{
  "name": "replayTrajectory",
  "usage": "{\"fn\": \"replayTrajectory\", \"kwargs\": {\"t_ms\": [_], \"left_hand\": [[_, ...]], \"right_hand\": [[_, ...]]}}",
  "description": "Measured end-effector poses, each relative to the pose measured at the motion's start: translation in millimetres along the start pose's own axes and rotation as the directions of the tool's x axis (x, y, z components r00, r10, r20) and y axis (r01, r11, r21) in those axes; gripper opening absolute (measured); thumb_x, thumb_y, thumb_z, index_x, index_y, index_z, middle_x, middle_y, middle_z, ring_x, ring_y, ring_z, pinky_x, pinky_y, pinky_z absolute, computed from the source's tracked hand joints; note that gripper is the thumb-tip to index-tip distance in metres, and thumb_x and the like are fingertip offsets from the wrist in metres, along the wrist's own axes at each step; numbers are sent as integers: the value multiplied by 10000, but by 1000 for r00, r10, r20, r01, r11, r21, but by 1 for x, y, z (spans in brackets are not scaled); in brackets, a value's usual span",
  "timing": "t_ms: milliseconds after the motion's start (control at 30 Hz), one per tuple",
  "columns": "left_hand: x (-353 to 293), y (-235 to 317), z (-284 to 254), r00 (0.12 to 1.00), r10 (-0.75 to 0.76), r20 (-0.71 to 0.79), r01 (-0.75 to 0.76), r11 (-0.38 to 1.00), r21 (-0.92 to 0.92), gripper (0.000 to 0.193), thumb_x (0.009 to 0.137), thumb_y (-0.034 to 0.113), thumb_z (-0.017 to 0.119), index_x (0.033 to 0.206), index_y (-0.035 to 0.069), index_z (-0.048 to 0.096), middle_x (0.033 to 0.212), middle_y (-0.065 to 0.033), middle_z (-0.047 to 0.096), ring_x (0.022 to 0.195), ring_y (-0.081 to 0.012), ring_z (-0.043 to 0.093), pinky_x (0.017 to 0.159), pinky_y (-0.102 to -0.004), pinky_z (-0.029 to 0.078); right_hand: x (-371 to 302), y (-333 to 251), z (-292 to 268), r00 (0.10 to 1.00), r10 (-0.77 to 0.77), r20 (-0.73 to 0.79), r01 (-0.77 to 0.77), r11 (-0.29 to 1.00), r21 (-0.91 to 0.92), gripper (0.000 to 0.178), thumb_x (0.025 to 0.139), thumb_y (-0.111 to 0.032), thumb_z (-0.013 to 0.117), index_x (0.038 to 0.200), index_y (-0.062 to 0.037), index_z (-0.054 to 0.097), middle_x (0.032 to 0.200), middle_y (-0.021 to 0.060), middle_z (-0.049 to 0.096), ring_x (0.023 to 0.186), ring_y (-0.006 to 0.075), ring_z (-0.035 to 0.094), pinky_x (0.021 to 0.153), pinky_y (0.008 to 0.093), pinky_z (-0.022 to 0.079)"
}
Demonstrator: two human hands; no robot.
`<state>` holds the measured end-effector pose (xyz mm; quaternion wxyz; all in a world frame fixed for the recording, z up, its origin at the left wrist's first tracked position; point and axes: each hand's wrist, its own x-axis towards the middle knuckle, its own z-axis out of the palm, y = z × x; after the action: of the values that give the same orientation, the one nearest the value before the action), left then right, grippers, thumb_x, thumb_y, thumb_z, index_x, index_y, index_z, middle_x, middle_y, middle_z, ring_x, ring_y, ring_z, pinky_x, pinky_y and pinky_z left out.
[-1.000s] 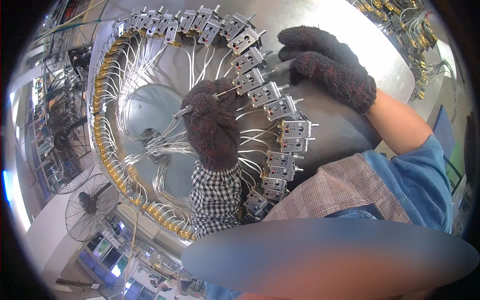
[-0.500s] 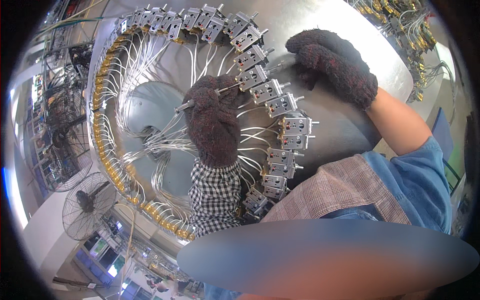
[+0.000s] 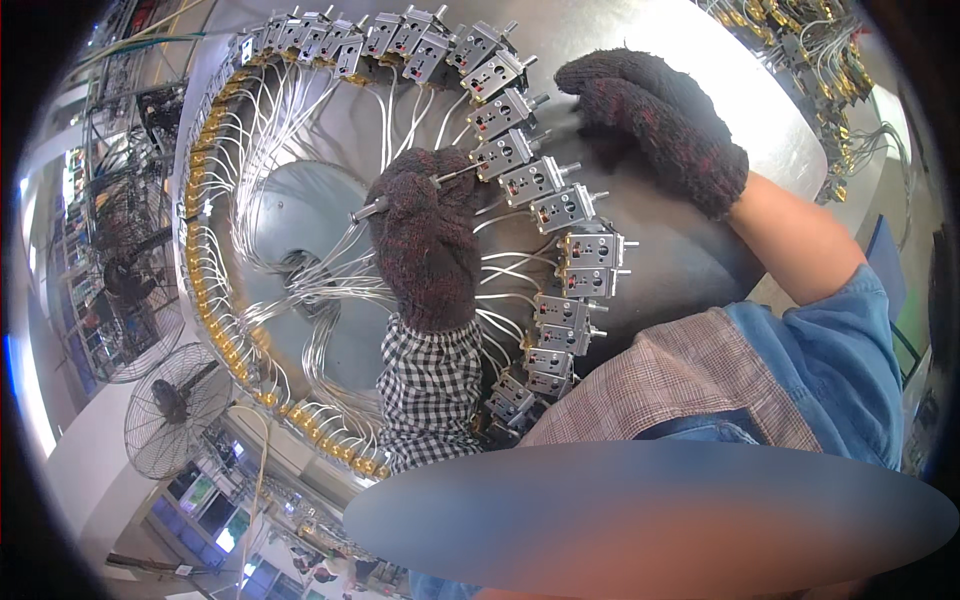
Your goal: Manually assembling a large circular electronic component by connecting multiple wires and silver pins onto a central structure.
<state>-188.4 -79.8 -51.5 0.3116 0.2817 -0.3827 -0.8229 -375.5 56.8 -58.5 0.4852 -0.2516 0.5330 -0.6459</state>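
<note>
My left hand [image 3: 425, 235], in a dark knitted glove, is closed around a slim metal screwdriver [image 3: 368, 211]. The handle end sticks out on the glove's left, and the thin shaft points right to a small silver metal block [image 3: 503, 152]. That block is one of several, with holes and a protruding pin each, set in a curved row. My right hand [image 3: 655, 125], gloved alike, hovers right of the row, above the bare metal surface. Its fingers are stretched out, apart from the blocks, with nothing visible in them. The glove hides the screwdriver's middle.
The row belongs to a large ring lined with brass-coloured fittings [image 3: 205, 290]. White wires [image 3: 340, 285] run inward to a central hole in a round plate. A second wired assembly [image 3: 815, 70] stands at the far right. A caged fan [image 3: 178, 398] is at lower left.
My right hand has moved up and slightly left, away from the block's pin that it was beside. My left hand and the screwdriver stay nearly still.
</note>
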Motion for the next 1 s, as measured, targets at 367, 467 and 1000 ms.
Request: {"fn": "replayTrajectory", "kwargs": {"t_ms": [367, 467, 1000], "left_hand": [[-1, 0, -1, 999, 3, 37, -1, 999, -53, 261, 853, 169, 557, 1060, 15, 514, 971, -156, 584, 877, -279, 597, 712, -431, 527], [-1, 0, -3, 999, -10, 35, 10, 1000, -4, 318, 862, 229, 553, 1095, 19, 498, 988, -121, 588, 878, -224, 579, 682, -335, 487], [1, -1, -4, 997, 6, 73, -6, 1000, 2, 282, 853, 192, 572, 1059, 10, 510, 974, -130, 594, 855, -214, 587, 684, -352, 507]], "right_hand": [[0, -1, -8, 997, -79, -10, 70, 928, -366, 333, 888, -168, 505, 1181, -10, 494, 968, 122, 611, 790, 176, 612, 695, 263, 514], [0, -10, 13, 998, 56, -43, -51, 994, 101, 284, 893, -194, 506, 1119, -30, 555, 968, 90, 615, 778, 159, 612, 679, 253, 512], [5, -4, 2, 968, 231, -101, -247, 949, -195, 311, 862, -116, 492, 1166, -59, 530, 1035, 123, 575, 764, 166, 622, 636, 260, 529]]}}
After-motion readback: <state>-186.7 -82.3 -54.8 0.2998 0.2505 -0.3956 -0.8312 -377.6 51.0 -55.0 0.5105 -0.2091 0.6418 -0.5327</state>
